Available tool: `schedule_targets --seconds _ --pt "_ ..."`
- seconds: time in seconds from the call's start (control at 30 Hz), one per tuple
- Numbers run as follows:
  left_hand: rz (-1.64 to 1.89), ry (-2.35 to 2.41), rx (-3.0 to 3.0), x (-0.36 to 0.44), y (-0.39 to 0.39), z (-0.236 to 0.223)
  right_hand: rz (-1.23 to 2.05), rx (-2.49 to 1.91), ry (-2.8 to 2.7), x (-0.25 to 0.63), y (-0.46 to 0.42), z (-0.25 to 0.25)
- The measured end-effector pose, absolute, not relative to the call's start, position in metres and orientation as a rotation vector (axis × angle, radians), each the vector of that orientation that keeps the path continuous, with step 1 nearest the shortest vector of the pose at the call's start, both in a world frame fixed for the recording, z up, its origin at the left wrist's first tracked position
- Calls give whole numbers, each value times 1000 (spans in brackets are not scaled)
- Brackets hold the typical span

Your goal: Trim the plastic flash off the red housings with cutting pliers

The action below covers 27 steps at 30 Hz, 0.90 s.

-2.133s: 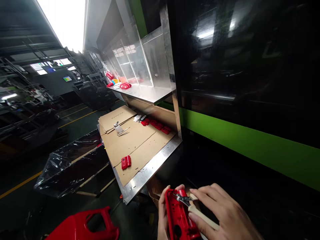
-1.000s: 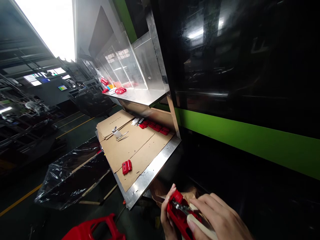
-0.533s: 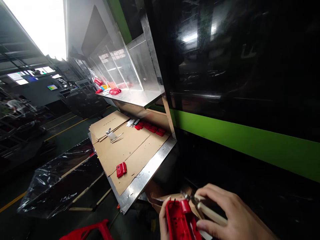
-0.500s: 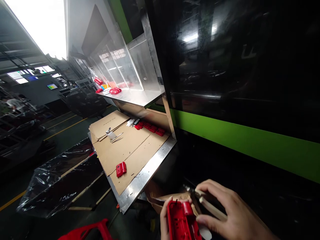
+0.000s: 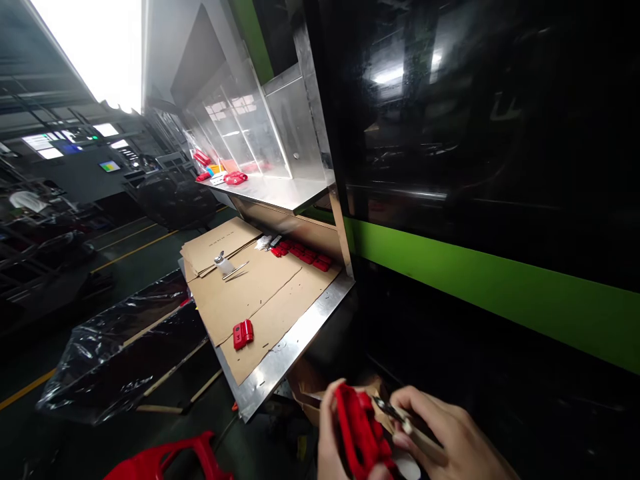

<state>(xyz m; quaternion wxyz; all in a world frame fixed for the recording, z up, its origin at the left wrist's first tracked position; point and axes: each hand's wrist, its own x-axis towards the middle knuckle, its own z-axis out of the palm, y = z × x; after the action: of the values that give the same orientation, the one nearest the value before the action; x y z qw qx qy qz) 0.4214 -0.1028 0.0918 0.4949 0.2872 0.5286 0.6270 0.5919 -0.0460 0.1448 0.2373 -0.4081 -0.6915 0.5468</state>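
Note:
At the lower middle, my left hand (image 5: 329, 437) is wrapped round a hollow red plastic housing (image 5: 356, 427), which is tilted with its open side partly towards me. My right hand (image 5: 450, 430) grips a pair of nippers (image 5: 391, 408) with pale handles. Their dark jaws are at the right edge of the housing; whether they touch it I cannot tell. A white rounded piece (image 5: 407, 465) shows below the nippers. Another red housing (image 5: 243, 335) lies on the cardboard-covered table (image 5: 300, 340) to the left.
Several red parts (image 5: 305, 255) stand in a row at the table's back. A pump bottle (image 5: 223, 262) and a thin stick (image 5: 236, 270) lie nearby. Above is a metal shelf (image 5: 280, 193). A large red frame (image 5: 170, 457) is at lower left, beside a plastic-lined box (image 5: 135, 353).
My left hand has turned the red housing more on its side. My right hand has moved slightly down and left, and the nipper handles are closer together.

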Motion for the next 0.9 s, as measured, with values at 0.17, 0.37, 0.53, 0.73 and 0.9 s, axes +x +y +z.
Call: schedule_targets --seconds 0.17,0.37,0.53,0.73,0.9 --pt "1569 810 557 402 -101 98 1016 -1428 -1847 627 -32 117" --pt "1293 407 402 404 -99 112 198 -1646 -1825 668 1 77" --pt "1264 371 366 411 -99 112 276 -1689 -1809 676 -10 71" --pt "1233 315 336 414 -104 114 631 -1709 -1763 662 -24 98" --pt "1220 278 294 414 -104 117 537 -1384 -1931 646 -34 129"
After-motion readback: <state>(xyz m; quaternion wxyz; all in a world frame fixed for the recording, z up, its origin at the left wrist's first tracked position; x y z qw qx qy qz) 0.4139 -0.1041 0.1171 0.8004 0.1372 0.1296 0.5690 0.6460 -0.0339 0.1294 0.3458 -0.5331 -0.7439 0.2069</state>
